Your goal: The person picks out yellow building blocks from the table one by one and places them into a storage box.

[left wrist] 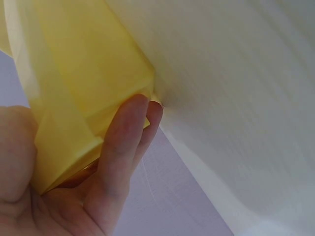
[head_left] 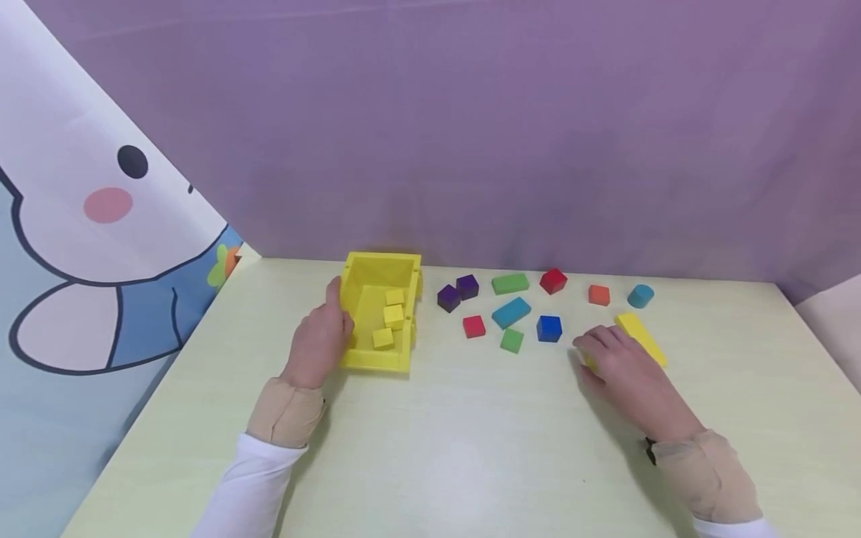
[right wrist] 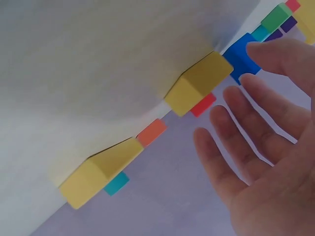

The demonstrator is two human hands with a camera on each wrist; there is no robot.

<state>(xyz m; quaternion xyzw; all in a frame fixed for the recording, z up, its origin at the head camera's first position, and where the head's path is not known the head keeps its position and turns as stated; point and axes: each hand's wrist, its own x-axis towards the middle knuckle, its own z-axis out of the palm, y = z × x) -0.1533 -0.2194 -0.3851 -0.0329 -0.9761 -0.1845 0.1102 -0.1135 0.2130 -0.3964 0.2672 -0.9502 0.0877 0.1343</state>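
My left hand (head_left: 319,336) grips the left wall of a yellow plastic bin (head_left: 377,362), thumb on the inner side; in the left wrist view its fingers (left wrist: 123,140) curl under the bin's edge. Several small yellow blocks (head_left: 393,317) lie inside the bin. On the right, my right hand (head_left: 628,377) hovers over a yellow block (right wrist: 199,81), which it mostly hides in the head view. The right wrist view shows those fingers (right wrist: 246,128) spread and apart from that block. Just beyond this hand lies a longer yellow block (head_left: 642,340).
Between bin and right hand lie purple cubes (head_left: 449,298), green blocks (head_left: 510,283), a teal block (head_left: 511,312), red blocks (head_left: 553,281) and a blue cube (head_left: 548,329). An orange block (head_left: 599,294) and teal cylinder (head_left: 640,296) sit farther right. A purple cloth (head_left: 471,149) hangs behind the table.
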